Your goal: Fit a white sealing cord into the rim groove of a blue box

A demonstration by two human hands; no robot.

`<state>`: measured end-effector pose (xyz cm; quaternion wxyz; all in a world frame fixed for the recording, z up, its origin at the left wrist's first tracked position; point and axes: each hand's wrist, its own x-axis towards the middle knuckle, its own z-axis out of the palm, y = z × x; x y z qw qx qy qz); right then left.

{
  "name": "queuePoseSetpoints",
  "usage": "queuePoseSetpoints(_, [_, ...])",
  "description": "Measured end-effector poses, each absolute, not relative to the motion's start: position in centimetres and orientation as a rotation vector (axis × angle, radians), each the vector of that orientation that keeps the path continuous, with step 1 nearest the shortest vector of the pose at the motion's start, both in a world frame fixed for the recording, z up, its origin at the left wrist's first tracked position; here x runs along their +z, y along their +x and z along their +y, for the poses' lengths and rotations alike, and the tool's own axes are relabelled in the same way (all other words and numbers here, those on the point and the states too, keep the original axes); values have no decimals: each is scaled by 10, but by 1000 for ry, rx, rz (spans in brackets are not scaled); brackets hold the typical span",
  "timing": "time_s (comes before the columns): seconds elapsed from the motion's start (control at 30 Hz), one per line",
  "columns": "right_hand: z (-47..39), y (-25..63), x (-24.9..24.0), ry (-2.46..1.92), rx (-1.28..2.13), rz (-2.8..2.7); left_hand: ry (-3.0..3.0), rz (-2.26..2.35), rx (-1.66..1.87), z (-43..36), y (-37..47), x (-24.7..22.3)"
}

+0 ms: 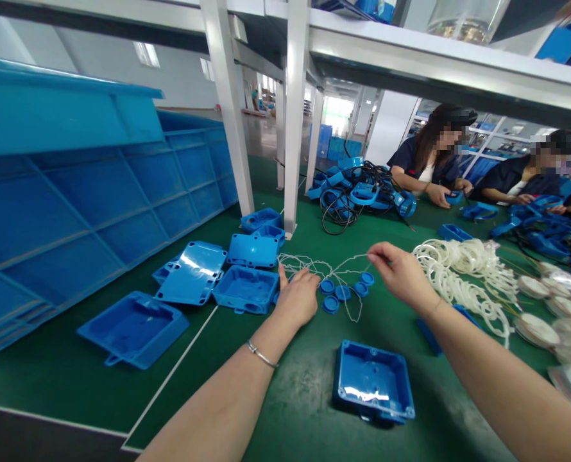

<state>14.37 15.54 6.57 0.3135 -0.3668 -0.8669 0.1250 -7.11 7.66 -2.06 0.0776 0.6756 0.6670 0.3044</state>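
One big blue plastic crate fills the green desk's left edge. Nearer the front edge sits an open square blue plastic box. Mid-desk, the right hand pinches a tangled white string between fingertips; the left hand, fingers curled, presses it down beside small round blue caps.

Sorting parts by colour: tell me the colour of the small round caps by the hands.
Blue. The small round caps show best in the head view.
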Motion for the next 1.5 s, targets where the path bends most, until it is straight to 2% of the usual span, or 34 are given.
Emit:
queuePoseSetpoints(0.13, [150,160,97,-1026,321,-2185,1860,1853,1125,72,-65,-2])
queuePoseSetpoints(0.23, [137,172,109,-1051,411,-2181,1716,1565,1235,62,-49,21])
queuePoseSetpoints(0.43, [99,193,116,-1061,978,-2046,1361,1002,1052,37,-11,49])
queuePoseSetpoints(0.63, [62,217,92,-1092,1555,-1769,1034,1031,947,1,-1,62])
queuePoseSetpoints(0.77, [37,226,53,-1213,1735,-1721,979,1182,823,-21,2,62])
queuePoseSetpoints(0.93, [27,228,12,-1425,1576,-1752,1395,1540,717,-18,7,50])
queuePoseSetpoints(1.07, [32,230,3,-1461,1249,-1919,1752,1837,647,-5,9,45])
queuePoseSetpoints(1.23, [37,229,4,-1379,906,-2087,1799,1882,644,3,13,41])
queuePoseSetpoints(1.5, [41,225,-1,-1389,805,-2114,1799,1919,634,3,14,31])
